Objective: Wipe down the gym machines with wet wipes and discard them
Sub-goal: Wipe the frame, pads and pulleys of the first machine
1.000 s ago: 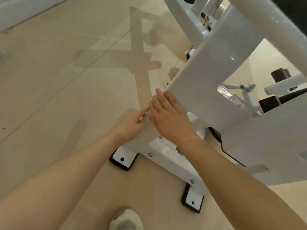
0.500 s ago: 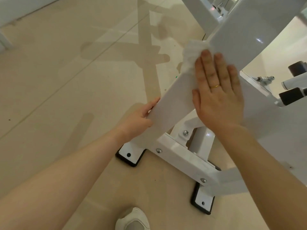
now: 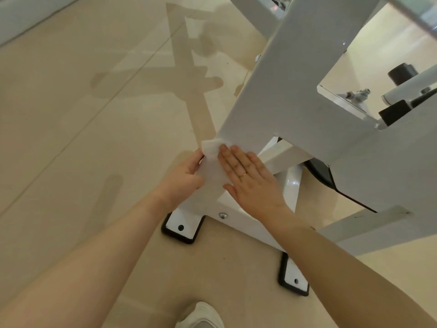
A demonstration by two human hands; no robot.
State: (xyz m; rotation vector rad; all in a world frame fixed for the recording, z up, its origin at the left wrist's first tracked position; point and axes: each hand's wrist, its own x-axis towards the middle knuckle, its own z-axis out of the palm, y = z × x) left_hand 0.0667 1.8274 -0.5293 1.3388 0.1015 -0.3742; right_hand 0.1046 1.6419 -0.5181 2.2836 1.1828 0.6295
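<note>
Wet wipe: a white wet wipe (image 3: 210, 147) lies bunched on the lower end of the slanted white frame panel (image 3: 295, 91) of the gym machine, just left of centre of the frame; only its crumpled upper edge shows past the fingertips.
Right hand: the right hand (image 3: 250, 181) lies flat on the panel, fingers straight and together, pressing the wipe down; the wipe sticks out beyond the fingertips toward the upper left, the rest is under the fingers. A gold ring (image 3: 243, 174) sits on one finger.
Left hand: the left hand (image 3: 184, 178) grips the left edge of the same panel just below the wipe, thumb on the top face, fingers curled round behind; it touches the panel, and whether it also touches the wipe cannot be told.
Machine base: below the hands a white cross bar (image 3: 246, 223) with a bolt (image 3: 222, 215) runs to two white foot plates on black pads, one at lower centre (image 3: 182, 227), one at lower right (image 3: 294, 279).
Floor: beige tiled floor (image 3: 82, 138) with the machine's shadow in the upper middle.
Shoe: a white shoe (image 3: 201, 316) toe at the bottom edge.
Right of frame: black padded parts (image 3: 395, 112) and a black roller (image 3: 402, 73) seen through the opening in the panel.
</note>
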